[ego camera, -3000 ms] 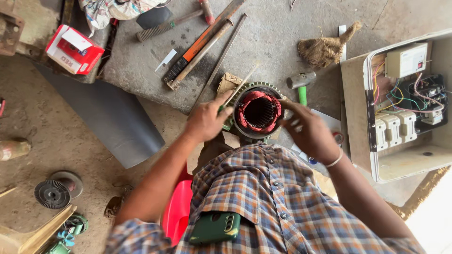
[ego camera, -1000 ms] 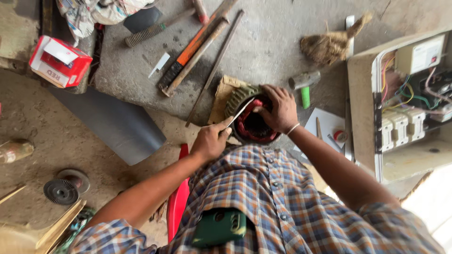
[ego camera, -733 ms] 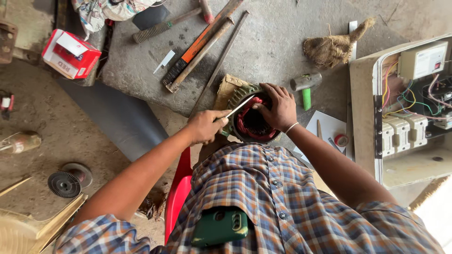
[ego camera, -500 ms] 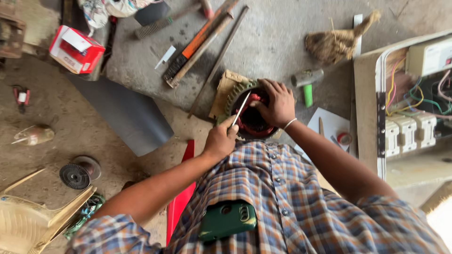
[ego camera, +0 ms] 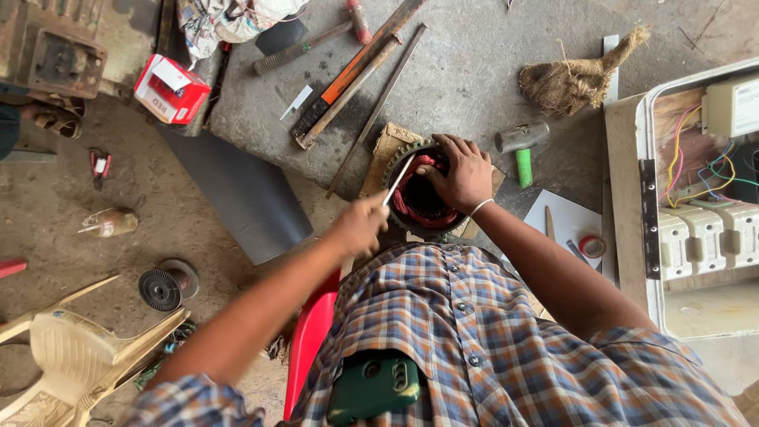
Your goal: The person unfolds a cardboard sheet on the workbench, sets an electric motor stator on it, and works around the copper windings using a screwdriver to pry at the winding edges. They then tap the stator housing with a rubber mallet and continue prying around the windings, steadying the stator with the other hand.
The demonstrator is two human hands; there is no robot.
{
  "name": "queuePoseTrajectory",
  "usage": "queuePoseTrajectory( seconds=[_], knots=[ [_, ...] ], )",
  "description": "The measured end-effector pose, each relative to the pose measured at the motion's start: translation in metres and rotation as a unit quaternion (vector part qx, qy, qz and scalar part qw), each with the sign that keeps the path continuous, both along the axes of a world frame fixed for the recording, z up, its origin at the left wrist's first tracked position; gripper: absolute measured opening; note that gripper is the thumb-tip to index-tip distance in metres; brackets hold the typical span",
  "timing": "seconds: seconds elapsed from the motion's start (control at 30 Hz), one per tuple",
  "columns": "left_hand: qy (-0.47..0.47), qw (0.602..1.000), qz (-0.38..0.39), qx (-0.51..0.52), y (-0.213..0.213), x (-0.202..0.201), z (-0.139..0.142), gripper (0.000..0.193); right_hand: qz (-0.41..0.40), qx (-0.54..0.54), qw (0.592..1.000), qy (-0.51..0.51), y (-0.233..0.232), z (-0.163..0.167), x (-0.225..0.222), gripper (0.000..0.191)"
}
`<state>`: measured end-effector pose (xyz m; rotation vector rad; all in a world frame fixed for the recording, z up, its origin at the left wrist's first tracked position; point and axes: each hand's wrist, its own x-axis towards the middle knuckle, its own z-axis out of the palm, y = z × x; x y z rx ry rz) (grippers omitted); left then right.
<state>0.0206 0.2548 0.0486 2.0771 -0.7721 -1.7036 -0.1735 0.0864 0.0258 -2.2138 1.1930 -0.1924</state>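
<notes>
We're working one motor stator (ego camera: 421, 198) on the floor w/ 2 hands. Left hand (ego camera: 360, 225) is gripping one thin white strip (ego camera: 398, 180), fist closed; right hand (ego camera: 462, 170) is spread over the windings, holding nothing. Vs 0.5 s ago: left hand's pulled back slightly.

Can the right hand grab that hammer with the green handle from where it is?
Probably yes. The right hand rests on the motor stator, and the hammer lies close beside it on the floor with nothing between.

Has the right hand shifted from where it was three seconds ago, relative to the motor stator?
Yes. The right hand was beside the stator, toward the electrical box; now it rests on the stator's rim and reaches into its windings.
</notes>
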Motion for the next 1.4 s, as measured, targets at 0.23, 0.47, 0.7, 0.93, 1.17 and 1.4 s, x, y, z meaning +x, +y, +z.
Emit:
queuePoseTrajectory(
  seconds=[0.23, 0.47, 0.7, 0.93, 1.17, 1.4],
  knots=[
    [-0.009, 0.986, 0.099, -0.137, -0.038, -0.058, 0.029, 0.026, 0.003, 0.006, 1.000, -0.001, -0.001, 0.007, 0.002, 0.077],
    [0.254, 0.946, 0.200, 0.009, -0.104, -0.029, 0.042, 0.046, 0.088, -0.040, 0.974, -0.205, 0.007, 0.061, -0.003, 0.089],
    [-0.058, 0.947, 0.042, -0.312, -0.109, 0.002, 0.023, 0.032, 0.087, 0.285, 0.873, -0.386, -0.019, 0.097, -0.001, 0.026],
    [-0.327, 0.880, -0.153, -0.307, -0.078, -0.021, -0.022, 0.092, 0.033, 0.157, 0.924, -0.346, -0.007, 0.111, -0.001, 0.015],
    [-0.333, 0.890, -0.210, -0.229, -0.097, -0.026, -0.053, 0.084, 0.080, 0.094, 0.951, -0.283, -0.004, 0.135, 0.003, 0.018],
    [-0.294, 0.899, -0.264, -0.192, -0.112, -0.020, -0.054, 0.086, 0.115, 0.014, 0.938, -0.327, 0.008, 0.113, -0.003, 0.033]
  ],
)
